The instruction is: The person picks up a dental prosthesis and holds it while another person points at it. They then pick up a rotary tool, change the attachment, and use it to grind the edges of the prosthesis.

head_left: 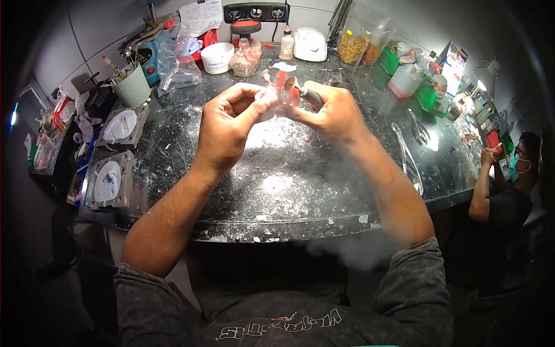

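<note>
In the head view my left hand (234,118) pinches a small pink and clear piece (281,78) between thumb and fingers, above the far middle of the dark bench. My right hand (332,110) is wrapped round a rotary handpiece (312,98), whose round brown tip (291,83) is at the right side of the pink piece. Whether the tip touches it I cannot tell. The fingertips of both hands are close together beneath the piece. White material shows at its top edge.
A white tub (218,58), a dropper bottle (287,44) and a white device (310,45) stand at the back. Two metal flasks with plaster (107,180) lie left. Metal tongs (407,156) lie right. A masked person (514,173) is at the far right.
</note>
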### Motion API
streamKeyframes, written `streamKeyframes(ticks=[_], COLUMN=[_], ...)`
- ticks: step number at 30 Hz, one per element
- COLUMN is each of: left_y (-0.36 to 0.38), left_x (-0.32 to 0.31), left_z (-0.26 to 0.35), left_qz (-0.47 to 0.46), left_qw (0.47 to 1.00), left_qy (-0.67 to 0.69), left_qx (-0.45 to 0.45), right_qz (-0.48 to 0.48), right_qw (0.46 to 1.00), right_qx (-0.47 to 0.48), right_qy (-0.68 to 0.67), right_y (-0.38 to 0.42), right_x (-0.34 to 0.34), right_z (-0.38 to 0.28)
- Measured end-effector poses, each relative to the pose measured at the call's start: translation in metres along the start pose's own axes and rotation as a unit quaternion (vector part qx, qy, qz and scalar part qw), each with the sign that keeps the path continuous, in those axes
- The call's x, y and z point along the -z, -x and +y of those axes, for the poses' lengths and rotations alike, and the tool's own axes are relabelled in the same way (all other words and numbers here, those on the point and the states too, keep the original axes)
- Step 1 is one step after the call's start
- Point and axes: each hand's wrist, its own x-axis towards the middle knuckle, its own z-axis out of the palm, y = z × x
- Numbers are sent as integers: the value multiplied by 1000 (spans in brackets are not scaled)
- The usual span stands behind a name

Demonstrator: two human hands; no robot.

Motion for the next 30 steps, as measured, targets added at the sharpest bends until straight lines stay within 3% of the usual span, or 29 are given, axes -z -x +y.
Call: streamKeyframes(ticks=[5,11,30], left_y=[0,0,2], left_x=[0,-1,-2], left_z=[1,2,5], left_qz=[-4,-2,-4], left_qw=[1000,999,1000], left_qy=[7,19,-31], left_qx=[18,28,0], right_qz=[-32,7,-1], right_qw=[999,999,999], right_qx=[-33,-4,-11], right_qy=[29,41,44], right_y=[-1,-1,-2], right_x=[3,8,9], right_z=[-3,-5,-1])
